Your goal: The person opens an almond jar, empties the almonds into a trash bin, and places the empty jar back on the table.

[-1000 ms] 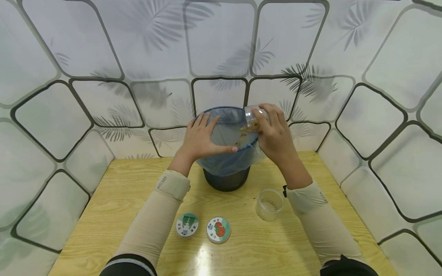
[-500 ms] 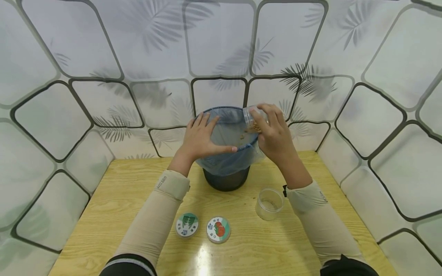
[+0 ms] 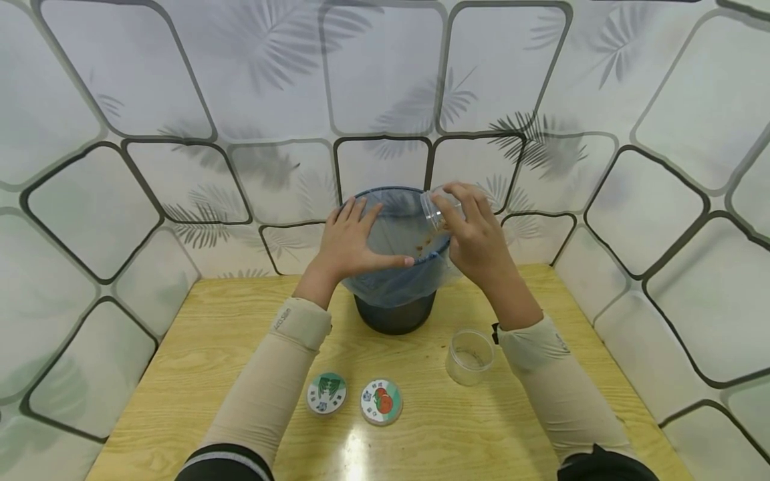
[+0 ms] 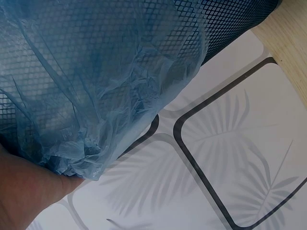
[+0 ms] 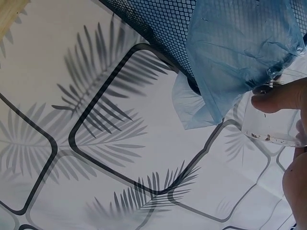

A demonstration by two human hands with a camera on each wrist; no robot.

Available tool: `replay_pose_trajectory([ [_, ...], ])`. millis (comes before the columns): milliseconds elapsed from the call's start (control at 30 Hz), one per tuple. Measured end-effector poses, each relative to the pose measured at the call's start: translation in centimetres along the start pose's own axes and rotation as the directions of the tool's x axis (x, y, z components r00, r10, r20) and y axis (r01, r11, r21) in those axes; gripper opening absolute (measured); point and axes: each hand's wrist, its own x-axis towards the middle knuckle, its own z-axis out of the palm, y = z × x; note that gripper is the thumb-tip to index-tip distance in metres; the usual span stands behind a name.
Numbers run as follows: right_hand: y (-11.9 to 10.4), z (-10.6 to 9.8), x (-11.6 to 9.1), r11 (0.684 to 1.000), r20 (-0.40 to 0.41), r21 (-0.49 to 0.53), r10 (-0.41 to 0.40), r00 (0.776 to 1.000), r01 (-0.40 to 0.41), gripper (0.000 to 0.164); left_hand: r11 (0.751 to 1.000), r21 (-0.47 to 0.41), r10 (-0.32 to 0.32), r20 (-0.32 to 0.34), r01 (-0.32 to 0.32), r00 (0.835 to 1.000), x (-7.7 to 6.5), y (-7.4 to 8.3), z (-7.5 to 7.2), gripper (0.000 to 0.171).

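A dark mesh trash bin (image 3: 394,319) lined with a thin blue plastic bag (image 3: 385,288) stands at the back of the table. My left hand (image 3: 351,244) rests on the bin's left rim, fingers spread and thumb stretched along the near edge. In my right hand (image 3: 481,234) I grip a clear plastic jar (image 3: 432,208), tipped over the right rim with its mouth toward the bin. Small brown bits (image 3: 426,244) show below the jar's mouth, inside the bin. In the right wrist view a few specks cling inside the jar (image 5: 268,125).
Another clear jar (image 3: 469,359) without a lid stands on the table (image 3: 517,414) near my right forearm. Two round lids lie in front: one with a green leaf picture (image 3: 327,393), one with a tomato picture (image 3: 381,401). A patterned wall (image 3: 385,73) closes the back and sides.
The jar in my right hand has tipped further, and the brown bits inside it have dwindled as they fell into the bin. My left hand has stayed on the rim.
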Motion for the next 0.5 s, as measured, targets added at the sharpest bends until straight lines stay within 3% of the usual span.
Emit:
replay_pose_trajectory([
  [500, -0.06, 0.18, 0.02, 1.0, -0.003, 0.005, -0.007, 1.0, 0.007, 0.069, 1.0, 0.0, -0.007, 0.007, 0.007, 1.0, 0.0, 0.16, -0.09, 0.126],
])
